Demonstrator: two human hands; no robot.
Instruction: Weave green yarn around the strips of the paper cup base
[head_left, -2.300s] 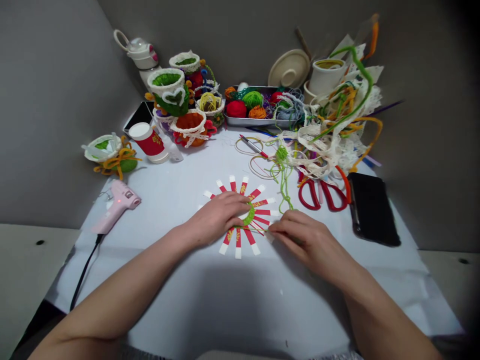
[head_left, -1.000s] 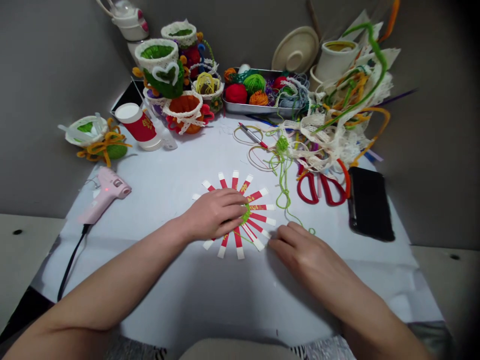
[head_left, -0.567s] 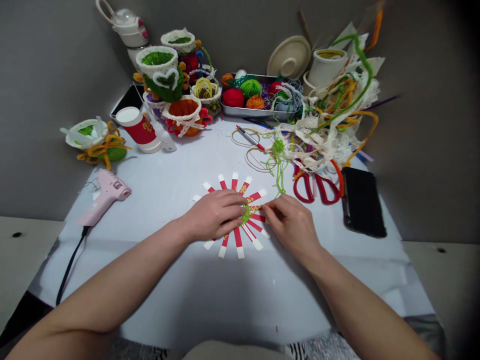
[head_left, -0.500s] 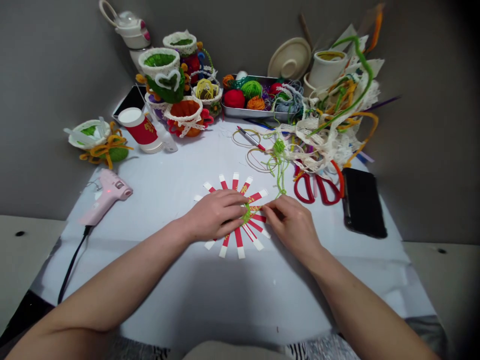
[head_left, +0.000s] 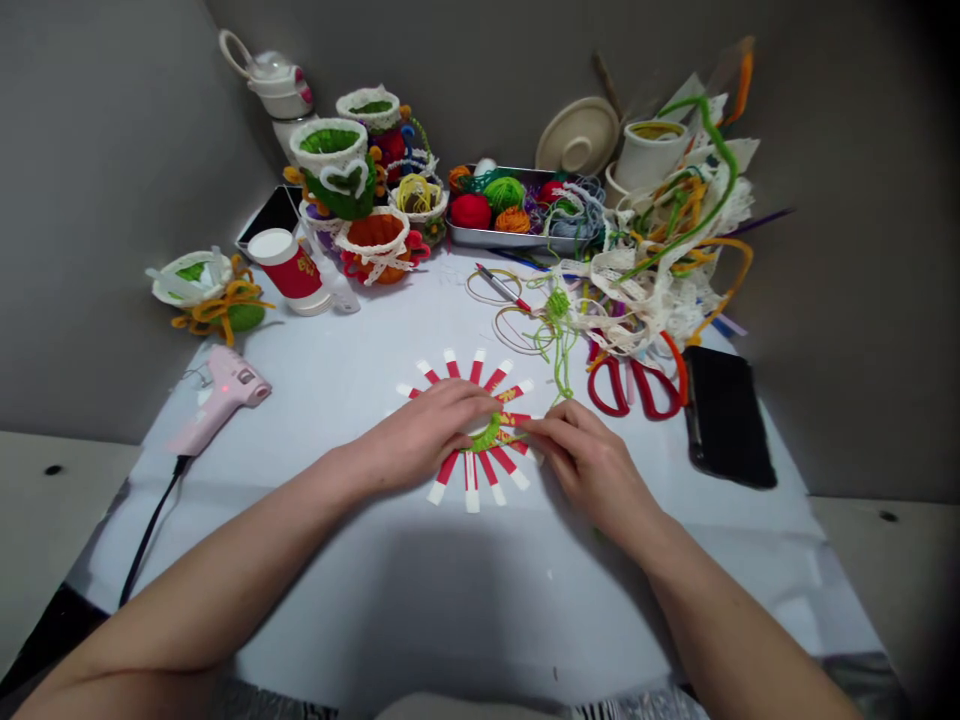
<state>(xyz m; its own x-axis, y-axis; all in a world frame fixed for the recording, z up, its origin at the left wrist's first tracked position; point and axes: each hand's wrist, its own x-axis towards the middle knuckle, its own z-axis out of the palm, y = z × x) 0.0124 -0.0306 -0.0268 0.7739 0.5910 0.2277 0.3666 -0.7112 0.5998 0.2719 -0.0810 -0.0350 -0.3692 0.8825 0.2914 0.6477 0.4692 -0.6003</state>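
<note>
Head view: the right hand point(head_left: 589, 460) pinches a green strand point(head_left: 514, 439); the left hand point(head_left: 421, 428) lies, fingers spread, on the splayed red-and-white cutout point(head_left: 487, 466) at centre. Farther off, a metal tray point(head_left: 502, 239) holds yarn balls point(head_left: 471, 211) (red, green, orange, rather tangled); left of it, a small basket point(head_left: 421, 215) cradles yellow yarn point(head_left: 415, 193), and a white-rimmed basket point(head_left: 201, 296) farther left holds pale sticks point(head_left: 164, 283).

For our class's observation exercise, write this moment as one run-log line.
left hand: on paper strips | right hand: pinching green yarn | nearby: scissors, black phone
</note>
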